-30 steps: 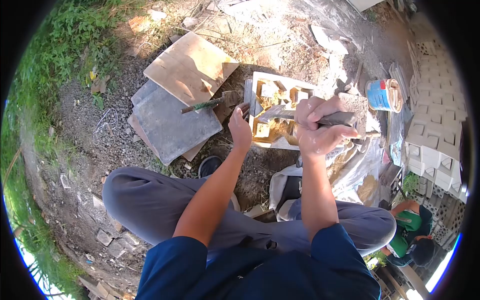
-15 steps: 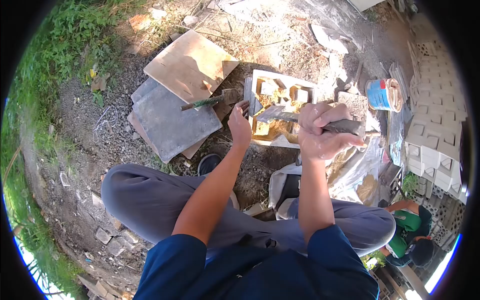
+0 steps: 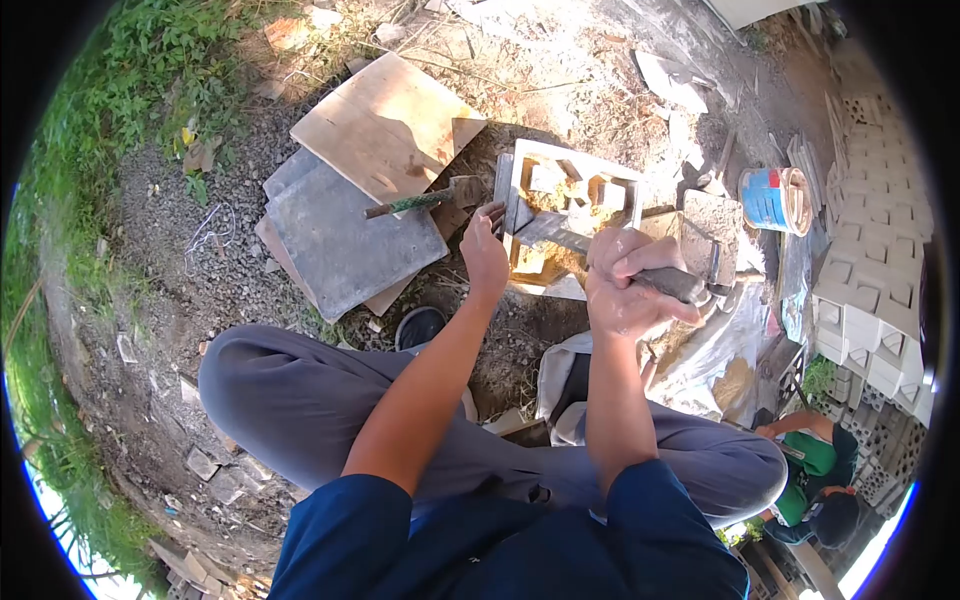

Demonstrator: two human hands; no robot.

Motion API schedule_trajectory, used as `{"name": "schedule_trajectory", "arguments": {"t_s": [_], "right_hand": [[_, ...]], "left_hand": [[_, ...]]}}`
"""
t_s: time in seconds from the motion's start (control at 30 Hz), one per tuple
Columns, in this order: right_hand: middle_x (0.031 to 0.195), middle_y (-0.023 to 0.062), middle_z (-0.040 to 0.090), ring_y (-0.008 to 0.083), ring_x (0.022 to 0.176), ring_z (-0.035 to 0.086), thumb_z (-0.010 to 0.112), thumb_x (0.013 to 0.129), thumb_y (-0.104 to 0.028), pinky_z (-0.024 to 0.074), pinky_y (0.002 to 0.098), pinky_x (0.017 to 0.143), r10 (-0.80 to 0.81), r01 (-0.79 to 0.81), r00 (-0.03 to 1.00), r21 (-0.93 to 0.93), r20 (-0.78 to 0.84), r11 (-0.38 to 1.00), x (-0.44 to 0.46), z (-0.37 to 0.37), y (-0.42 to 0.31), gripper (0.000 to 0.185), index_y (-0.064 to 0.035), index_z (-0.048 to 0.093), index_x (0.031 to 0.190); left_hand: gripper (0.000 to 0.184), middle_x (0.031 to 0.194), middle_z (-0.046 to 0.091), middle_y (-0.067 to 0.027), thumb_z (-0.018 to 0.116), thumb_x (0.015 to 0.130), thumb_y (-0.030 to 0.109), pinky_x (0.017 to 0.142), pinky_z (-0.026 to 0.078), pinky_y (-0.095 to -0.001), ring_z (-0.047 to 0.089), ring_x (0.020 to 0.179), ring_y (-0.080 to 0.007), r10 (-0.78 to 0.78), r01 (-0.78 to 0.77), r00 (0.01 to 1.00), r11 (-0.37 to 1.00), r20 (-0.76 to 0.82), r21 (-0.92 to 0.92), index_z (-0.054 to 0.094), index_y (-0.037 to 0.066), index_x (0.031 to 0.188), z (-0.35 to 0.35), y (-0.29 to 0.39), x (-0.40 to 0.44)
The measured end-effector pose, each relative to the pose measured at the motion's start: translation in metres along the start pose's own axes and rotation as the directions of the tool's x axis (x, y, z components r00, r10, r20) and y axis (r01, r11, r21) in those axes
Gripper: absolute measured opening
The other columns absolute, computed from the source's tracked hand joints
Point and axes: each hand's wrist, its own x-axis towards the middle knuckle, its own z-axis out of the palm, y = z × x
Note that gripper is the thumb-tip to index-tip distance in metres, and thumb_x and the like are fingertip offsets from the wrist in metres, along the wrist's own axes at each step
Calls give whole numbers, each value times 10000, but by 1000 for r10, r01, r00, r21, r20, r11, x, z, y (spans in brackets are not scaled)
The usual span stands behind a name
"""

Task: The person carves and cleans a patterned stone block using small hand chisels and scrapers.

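My right hand is closed round the dark handle of a flat-bladed metal tool. Its blade points left over a pale block mold with raised inner blocks and yellowish sandy material around them. At the mold's left side, my left hand has its fingers stretched toward the edge, near or touching it; exact contact is hard to see. Just left of that hand lies a tool with a green-wrapped handle.
Left of the mold, a wooden board overlaps grey flat boards. A blue-labelled bucket stands at right, before stacked pale blocks. Another person in green is low at the right. Gravel and weeds spread leftward.
My right hand has shifted slightly left and down, and the tool's handle has tilted. The left hand has moved slightly right along the mold's side.
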Motion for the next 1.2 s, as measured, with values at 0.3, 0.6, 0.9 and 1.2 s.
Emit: {"name": "schedule_trajectory", "arguments": {"t_s": [0.3,0.6,0.9,1.2], "right_hand": [[540,-19,364,88,447,273,525,799,-833,231,263,432,21,-29,983,-40,-183,999,-1,5,8,809,-30,496,707],[575,0,352,112,450,290,396,821,-863,205,290,428,-69,66,998,-149,-13,987,9,17,-5,831,-37,476,794],[560,7,370,112,434,296,398,813,-871,206,298,410,5,-2,1000,-149,18,989,9,7,2,837,-37,466,806],[553,14,379,120,424,315,375,804,-885,217,290,403,3,-5,1000,-151,-14,989,13,12,2,860,-31,473,805]], "left_hand": [[432,1171,643,-184,286,1001,166,998,452,-358,617,1096,-247,-38,38,999,998,13,58,587,-71,1200,0,3,1],[438,1147,651,-189,258,996,140,995,452,-366,621,1091,-257,-68,69,997,997,-30,43,602,-72,1162,3,4,2],[437,1111,661,-198,276,959,139,975,447,-375,629,1048,-269,-12,16,1000,989,-23,149,604,-79,1147,0,0,-1],[424,1108,657,-185,282,945,113,958,456,-354,625,1044,-245,-54,54,999,996,-1,68,598,-76,1155,5,11,-2]]}}
